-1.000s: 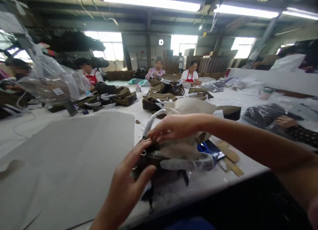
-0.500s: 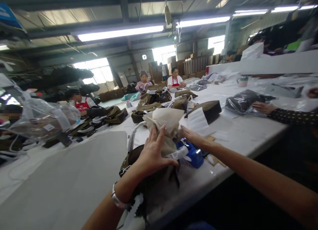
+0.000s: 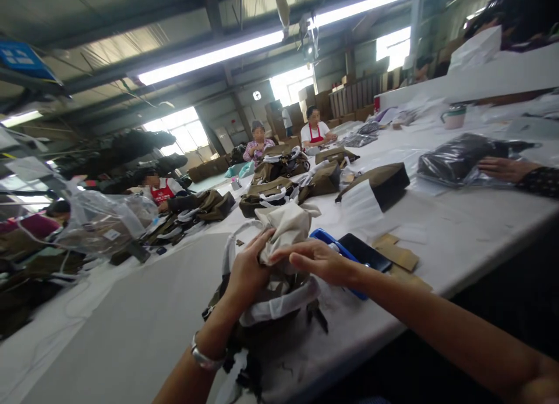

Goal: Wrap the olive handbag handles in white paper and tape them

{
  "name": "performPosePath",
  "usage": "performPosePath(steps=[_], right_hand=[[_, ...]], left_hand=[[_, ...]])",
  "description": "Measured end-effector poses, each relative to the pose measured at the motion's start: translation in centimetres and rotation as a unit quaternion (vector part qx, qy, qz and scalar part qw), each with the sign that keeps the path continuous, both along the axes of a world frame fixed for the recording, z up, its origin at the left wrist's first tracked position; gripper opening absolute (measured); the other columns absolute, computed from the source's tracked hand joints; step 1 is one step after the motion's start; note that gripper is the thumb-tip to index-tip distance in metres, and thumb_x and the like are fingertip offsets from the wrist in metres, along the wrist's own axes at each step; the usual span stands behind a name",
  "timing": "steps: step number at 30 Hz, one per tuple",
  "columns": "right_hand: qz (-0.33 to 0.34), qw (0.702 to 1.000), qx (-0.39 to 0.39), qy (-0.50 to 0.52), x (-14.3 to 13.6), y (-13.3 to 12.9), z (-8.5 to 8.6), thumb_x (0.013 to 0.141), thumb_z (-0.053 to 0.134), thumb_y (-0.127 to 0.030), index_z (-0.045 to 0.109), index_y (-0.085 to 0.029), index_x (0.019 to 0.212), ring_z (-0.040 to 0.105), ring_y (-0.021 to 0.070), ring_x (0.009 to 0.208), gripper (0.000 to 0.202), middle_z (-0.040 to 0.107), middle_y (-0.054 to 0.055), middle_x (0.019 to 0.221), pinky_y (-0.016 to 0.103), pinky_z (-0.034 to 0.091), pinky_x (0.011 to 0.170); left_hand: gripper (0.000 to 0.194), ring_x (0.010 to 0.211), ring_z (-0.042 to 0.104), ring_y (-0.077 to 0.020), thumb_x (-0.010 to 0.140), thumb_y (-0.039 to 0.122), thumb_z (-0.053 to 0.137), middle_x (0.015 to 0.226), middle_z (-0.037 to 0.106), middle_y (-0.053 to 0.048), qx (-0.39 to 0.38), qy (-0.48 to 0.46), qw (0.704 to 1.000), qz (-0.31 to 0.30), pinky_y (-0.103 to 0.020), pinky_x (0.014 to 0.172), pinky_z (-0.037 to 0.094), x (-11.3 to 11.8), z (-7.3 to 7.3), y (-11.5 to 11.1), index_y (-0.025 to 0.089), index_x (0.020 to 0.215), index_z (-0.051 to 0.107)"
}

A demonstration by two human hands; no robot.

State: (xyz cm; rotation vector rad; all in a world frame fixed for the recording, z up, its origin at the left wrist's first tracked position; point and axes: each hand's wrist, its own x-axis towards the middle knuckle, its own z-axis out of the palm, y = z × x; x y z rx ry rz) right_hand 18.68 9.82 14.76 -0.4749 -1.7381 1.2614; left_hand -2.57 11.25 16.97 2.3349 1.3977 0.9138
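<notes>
An olive handbag (image 3: 218,293) stands on the table in front of me, its handles (image 3: 279,306) wrapped in white padding. Beige lining cloth (image 3: 290,220) bulges up crumpled out of the bag's mouth. My left hand (image 3: 250,270) is closed on the left side of this cloth, some of its fingertips hidden in the folds. From the right, my right hand (image 3: 321,259) lies against the front of the cloth, its fingers stretched out and the thumb apart. Behind my right wrist are a blue plastic object (image 3: 325,238) and a dark flat object (image 3: 364,251).
Brown cardboard pieces (image 3: 399,254) lie at the right. More olive bags (image 3: 371,185) spread across the table's middle. A co-worker's hand (image 3: 502,168) rests on a plastic-wrapped dark bundle (image 3: 458,159). A clear plastic bag (image 3: 109,218) is at the left. Other people sit across the table.
My left hand has gone from spread fingers to closing on the lining. My right hand has moved left onto the cloth, which is lower and more bunched. A padded handle now lies across the front.
</notes>
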Motion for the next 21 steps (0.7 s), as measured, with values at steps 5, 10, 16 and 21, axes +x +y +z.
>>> performPosePath(steps=[5, 10, 16, 21], right_hand=[[-0.32, 0.942, -0.074, 0.062, 1.6, 2.7, -3.7, 0.092, 0.055, -0.067, 0.075, -0.017, 0.104, 0.068, 0.0273, 0.108, 0.055, 0.075, 0.012, 0.11, 0.044, 0.05, 0.103], [-0.147, 0.978, -0.137, 0.056, -1.4, 2.9, -4.2, 0.087, 0.058, -0.072, 0.062, -0.021, 0.134, 0.058, 0.0306, 0.127, 0.069, 0.064, 0.01, 0.136, 0.045, 0.046, 0.109], [0.018, 0.98, -0.152, 0.125, -3.7, 2.8, -4.0, 0.099, 0.044, -0.063, 0.061, -0.018, 0.134, 0.069, 0.0236, 0.108, 0.059, 0.073, 0.011, 0.118, 0.041, 0.05, 0.103], [-0.15, 0.969, 0.072, -0.182, -2.6, 3.7, -8.2, 0.094, 0.052, -0.02, 0.066, -0.019, 0.126, 0.07, 0.0227, 0.106, 0.035, 0.075, 0.011, 0.116, 0.038, 0.053, 0.097]], left_hand=[[0.058, 0.139, 0.052, -0.0285, 0.088, 0.03, 0.062, 0.148, 0.059, -0.009, 0.007, -0.062, 0.997, 0.045, -0.044, 0.118, 0.04, -1.8, 0.0, -0.9, 0.021, 0.145, 0.055], [0.088, 0.151, 0.032, -0.0315, 0.084, 0.029, 0.068, 0.163, 0.037, -0.011, -0.002, -0.031, 0.999, 0.017, -0.05, 0.123, 0.03, -1.2, -0.7, -1.5, 0.025, 0.161, 0.025], [0.077, 0.148, 0.038, -0.0319, 0.085, 0.029, 0.067, 0.159, 0.044, -0.011, 0.048, -0.051, 0.997, 0.019, -0.048, 0.121, 0.033, -1.4, -2.0, -1.6, 0.024, 0.156, 0.039], [0.058, 0.144, 0.045, -0.0287, 0.09, 0.023, 0.057, 0.154, 0.051, -0.008, 0.065, -0.055, 0.995, 0.047, -0.045, 0.119, 0.037, -3.3, -1.7, -2.1, 0.025, 0.148, 0.051]])
